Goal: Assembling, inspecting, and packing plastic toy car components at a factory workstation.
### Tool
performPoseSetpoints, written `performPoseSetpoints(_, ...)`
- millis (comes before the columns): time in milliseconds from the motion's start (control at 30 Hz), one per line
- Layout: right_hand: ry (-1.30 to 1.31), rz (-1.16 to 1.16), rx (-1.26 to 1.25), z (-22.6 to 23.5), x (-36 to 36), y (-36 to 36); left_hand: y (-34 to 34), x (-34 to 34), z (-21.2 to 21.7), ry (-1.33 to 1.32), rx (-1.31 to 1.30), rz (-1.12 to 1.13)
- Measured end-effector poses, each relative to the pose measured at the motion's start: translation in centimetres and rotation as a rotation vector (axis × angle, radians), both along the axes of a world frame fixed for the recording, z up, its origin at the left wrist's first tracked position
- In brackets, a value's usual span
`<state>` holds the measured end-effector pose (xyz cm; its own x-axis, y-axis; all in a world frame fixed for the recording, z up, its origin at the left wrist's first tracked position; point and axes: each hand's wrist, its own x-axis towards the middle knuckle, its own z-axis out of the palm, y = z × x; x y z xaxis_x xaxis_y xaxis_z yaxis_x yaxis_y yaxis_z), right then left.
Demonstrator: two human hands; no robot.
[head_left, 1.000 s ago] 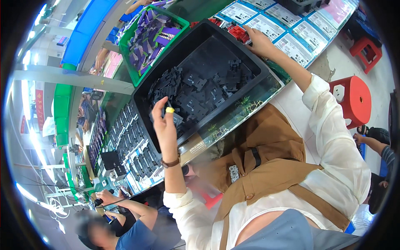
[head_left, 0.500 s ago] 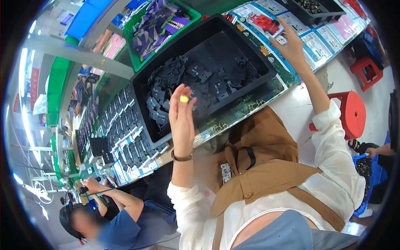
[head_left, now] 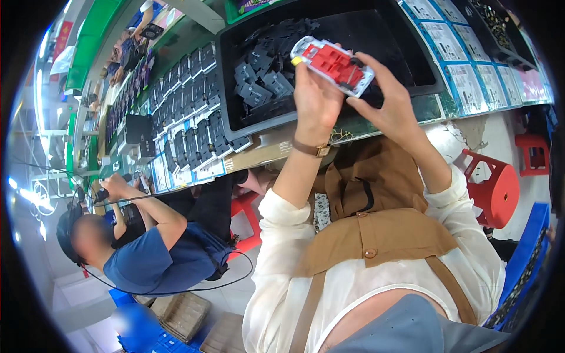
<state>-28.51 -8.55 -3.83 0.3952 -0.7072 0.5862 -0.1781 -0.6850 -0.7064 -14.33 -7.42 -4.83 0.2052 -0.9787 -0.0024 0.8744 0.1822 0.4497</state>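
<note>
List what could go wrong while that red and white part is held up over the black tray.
The red and white part is held in the air by both hands, the left hand under it and the right hand at its end; a loose grip could drop it into the black tray among the dark parts. A small yellow piece sits at its left end and might slip off.

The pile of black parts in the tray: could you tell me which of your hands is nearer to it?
Left. The left hand is beside the black parts; the right hand is farther right, beyond the red piece.
</note>
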Motion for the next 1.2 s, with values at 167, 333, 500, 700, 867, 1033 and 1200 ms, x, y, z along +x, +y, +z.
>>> performPoseSetpoints(167, 0.183, 0.01, -0.037, -0.3, 1.4, 0.4, 1.9, 1.7, -0.7, -0.078, 0.092, 0.112)
performPoseSetpoints(333, 0.243, 0.064, -0.088, 0.7, 1.2, -1.5, 1.8, 2.6, -0.7, -0.048, 0.102, 0.125)
performPoseSetpoints(500, 0.54, 0.046, -0.347, -0.1, 1.9, -12.0, 1.6, 4.4, -1.0, -0.086, 0.056, 0.026)
performPoseSetpoints(700, 0.847, 0.18, -0.364, -5.0, 3.6, -16.7, 1.1, 4.0, -1.4, -0.095, -0.01, -0.064)
performPoseSetpoints(867, 0.799, 0.232, -0.208, -5.4, 3.4, -16.7, 1.9, 4.3, -1.4, -0.092, -0.045, -0.121)
performPoseSetpoints(1033, 0.8, 0.292, -0.278, -5.5, 3.1, -16.8, 1.7, 3.8, -1.6, -0.119, -0.065, -0.128)
performPoseSetpoints(1200, 0.455, 0.188, -0.354, -3.0, 1.8, -16.6, 1.5, 3.7, -1.8, -0.071, -0.064, -0.089)
